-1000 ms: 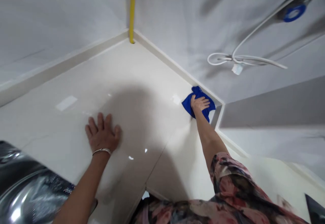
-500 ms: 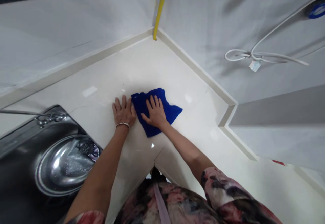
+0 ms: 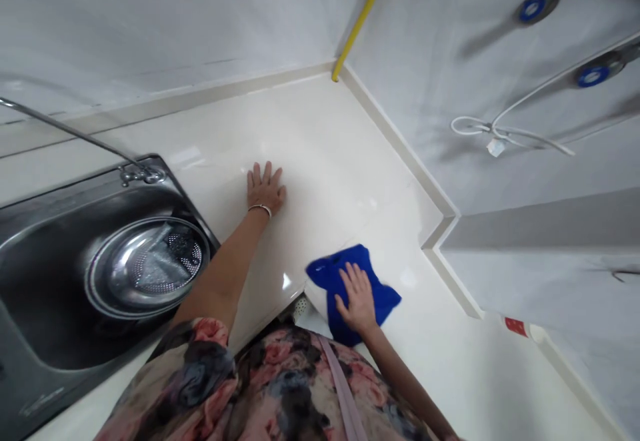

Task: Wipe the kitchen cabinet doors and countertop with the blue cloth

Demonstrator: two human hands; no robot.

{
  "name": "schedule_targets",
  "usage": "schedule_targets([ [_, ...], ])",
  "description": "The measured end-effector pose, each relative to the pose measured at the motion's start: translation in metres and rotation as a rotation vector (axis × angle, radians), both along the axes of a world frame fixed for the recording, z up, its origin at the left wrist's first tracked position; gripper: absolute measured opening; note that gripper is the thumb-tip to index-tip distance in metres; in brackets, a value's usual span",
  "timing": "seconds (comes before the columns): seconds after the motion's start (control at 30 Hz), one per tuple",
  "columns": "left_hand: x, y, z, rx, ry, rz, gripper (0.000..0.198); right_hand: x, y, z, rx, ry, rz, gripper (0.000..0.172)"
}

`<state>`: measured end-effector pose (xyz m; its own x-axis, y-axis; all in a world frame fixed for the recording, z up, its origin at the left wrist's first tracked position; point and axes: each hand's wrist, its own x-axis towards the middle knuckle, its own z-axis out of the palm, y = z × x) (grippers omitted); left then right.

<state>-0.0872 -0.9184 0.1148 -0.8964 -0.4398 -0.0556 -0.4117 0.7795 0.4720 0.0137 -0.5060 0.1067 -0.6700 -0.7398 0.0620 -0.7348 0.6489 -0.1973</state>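
Under my right hand (image 3: 357, 299) lies a blue cloth (image 3: 345, 324), spread out at the front edge of the white countertop (image 3: 320, 141). The palm presses flat on the cloth with the fingers stretched out, not wrapped round it. One part of the cloth reaches over the edge near my body. My left hand (image 3: 266, 191), a bracelet on its wrist, rests on the bare countertop farther back and to the left. Its fingers are spread and it holds nothing.
A dark metal sink (image 3: 45, 281) with a strainer bowl (image 3: 150, 267) inside and a faucet (image 3: 145, 173) is on the left. A yellow pipe (image 3: 363, 21) rises from the back corner. On the right wall are a coiled white cable (image 3: 487, 127) and blue-ringed valves (image 3: 533, 9).
My right hand and the blue cloth have slid toward my body and to the right, away from my left hand. My left hand stays flat on the countertop. The view has shifted.
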Motion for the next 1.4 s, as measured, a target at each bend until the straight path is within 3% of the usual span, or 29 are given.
schedule_targets([
  [0.13,0.014,-0.036,0.004,0.026,-0.097,-0.157,0.067,-0.023,0.093,-0.013,0.006,0.144,-0.288,0.064],
  [0.23,0.039,-0.080,0.003,-0.069,-0.032,-0.086,0.066,-0.067,0.121,-0.026,0.054,0.209,-0.563,0.069],
  [0.33,0.061,-0.112,-0.001,-0.087,-0.044,0.034,0.067,-0.122,0.097,-0.033,0.140,0.199,-0.904,0.076],
  [0.4,0.070,-0.120,-0.005,-0.067,-0.060,0.060,0.067,-0.158,0.057,-0.032,0.185,0.149,-1.103,0.078],
  [0.47,0.073,-0.120,-0.009,-0.060,-0.033,0.060,0.068,-0.189,0.007,-0.027,0.197,0.104,-1.181,0.079],
  [0.6,0.074,-0.114,-0.011,-0.014,0.043,0.041,0.069,-0.235,-0.105,-0.017,0.206,0.121,-1.022,0.078],
  [0.73,0.076,-0.114,-0.008,0.016,0.095,0.057,0.065,-0.257,-0.215,-0.013,0.221,0.114,-0.801,0.080],
  [0.83,0.078,-0.113,-0.005,0.035,0.120,0.069,0.063,-0.249,-0.285,-0.013,0.214,0.117,-0.598,0.082],
  [0.97,0.078,-0.112,-0.001,0.062,0.133,0.069,0.063,-0.198,-0.348,-0.007,0.190,0.112,-0.278,0.080],
  [1.03,0.078,-0.112,-0.001,0.073,0.157,0.069,0.064,-0.160,-0.363,-0.002,0.175,0.089,-0.116,0.080],
  [1.13,0.078,-0.113,-0.004,0.089,0.195,0.070,0.064,-0.101,-0.363,0.006,0.144,0.025,0.079,0.080],
  [1.27,0.078,-0.115,-0.006,0.102,0.222,0.065,0.064,-0.037,-0.337,0.014,0.133,-0.071,0.255,0.077],
  [1.4,0.077,-0.113,-0.004,0.111,0.211,0.082,0.061,0.000,-0.295,0.017,0.148,-0.116,0.355,0.074],
])
